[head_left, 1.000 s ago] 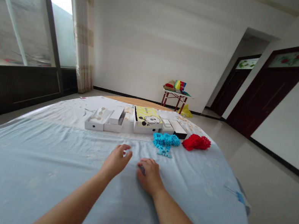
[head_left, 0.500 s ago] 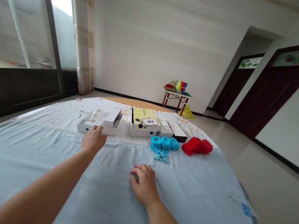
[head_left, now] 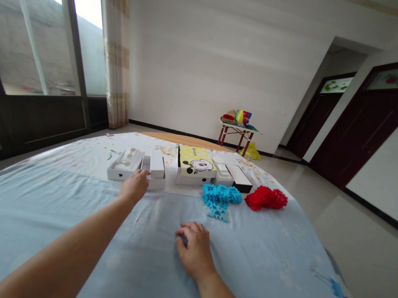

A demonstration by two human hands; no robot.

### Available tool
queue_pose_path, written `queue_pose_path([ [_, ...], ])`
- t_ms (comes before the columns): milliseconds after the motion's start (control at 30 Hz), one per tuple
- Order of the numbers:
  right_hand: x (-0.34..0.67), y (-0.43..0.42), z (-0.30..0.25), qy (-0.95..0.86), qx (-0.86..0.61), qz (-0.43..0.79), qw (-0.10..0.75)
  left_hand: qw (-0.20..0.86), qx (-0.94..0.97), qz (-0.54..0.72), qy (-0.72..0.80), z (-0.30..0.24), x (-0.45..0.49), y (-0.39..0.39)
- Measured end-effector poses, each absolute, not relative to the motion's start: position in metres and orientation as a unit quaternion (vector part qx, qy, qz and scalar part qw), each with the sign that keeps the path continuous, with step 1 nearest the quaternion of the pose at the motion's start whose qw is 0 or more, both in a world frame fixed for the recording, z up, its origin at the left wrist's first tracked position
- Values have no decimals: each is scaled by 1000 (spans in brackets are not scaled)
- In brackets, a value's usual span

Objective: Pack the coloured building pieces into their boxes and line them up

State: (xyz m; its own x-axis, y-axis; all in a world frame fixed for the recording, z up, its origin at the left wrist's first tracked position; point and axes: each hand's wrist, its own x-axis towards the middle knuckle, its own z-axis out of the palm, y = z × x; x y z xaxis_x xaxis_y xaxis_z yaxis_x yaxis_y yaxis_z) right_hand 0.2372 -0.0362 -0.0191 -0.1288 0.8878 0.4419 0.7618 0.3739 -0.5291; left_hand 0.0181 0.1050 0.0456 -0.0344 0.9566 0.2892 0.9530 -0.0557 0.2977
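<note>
A shallow white box (head_left: 116, 174) lies towards the left, with a white insert (head_left: 131, 158) bearing round cutouts in its left part. In its right part sits a small white box (head_left: 158, 166). My left hand (head_left: 134, 186) reaches to the front of it, fingers bent at the small white box's near left edge; the fingertips are partly hidden. My right hand (head_left: 193, 250) rests on the blue cloth (head_left: 148, 263), fingers loosely curved, thumb apart, with nothing visible in it. Beyond the right hand lie blue interlocking plastic pieces (head_left: 220, 199).
A yellow cartoon-printed box (head_left: 197, 161) stands mid-table. Right of it are white pieces (head_left: 222, 171) and a black-edged open box (head_left: 240, 178). A red heap of pieces (head_left: 266, 199) lies near the right edge. A small side table (head_left: 240, 126) stands by the wall.
My left hand has moved slightly right. The small white box has shifted right inside the shallow box, leaving a gap on its left. My right hand keeps its place on the cloth.
</note>
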Motion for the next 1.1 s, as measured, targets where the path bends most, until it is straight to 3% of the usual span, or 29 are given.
queue_pose_path([
  [300, 241, -33, -20, -707, -537, 137, 439, 34, 760, 242, 602, 45, 80, 14],
  [533, 248, -33, -20, -646, -534, 122, 532, 143, 780, 322, 517, 40, 102, -34],
  [667, 249, -32, -20, -618, -547, 94, 557, 61, 699, 438, 562, 38, 75, -24],
  [767, 247, -31, -23, -617, -541, 77, 567, 9, 617, 438, 654, 28, 44, -4],
  [1100, 242, -28, -29, -645, -532, 72, 544, 169, 581, 392, 693, -3, 16, 28],
])
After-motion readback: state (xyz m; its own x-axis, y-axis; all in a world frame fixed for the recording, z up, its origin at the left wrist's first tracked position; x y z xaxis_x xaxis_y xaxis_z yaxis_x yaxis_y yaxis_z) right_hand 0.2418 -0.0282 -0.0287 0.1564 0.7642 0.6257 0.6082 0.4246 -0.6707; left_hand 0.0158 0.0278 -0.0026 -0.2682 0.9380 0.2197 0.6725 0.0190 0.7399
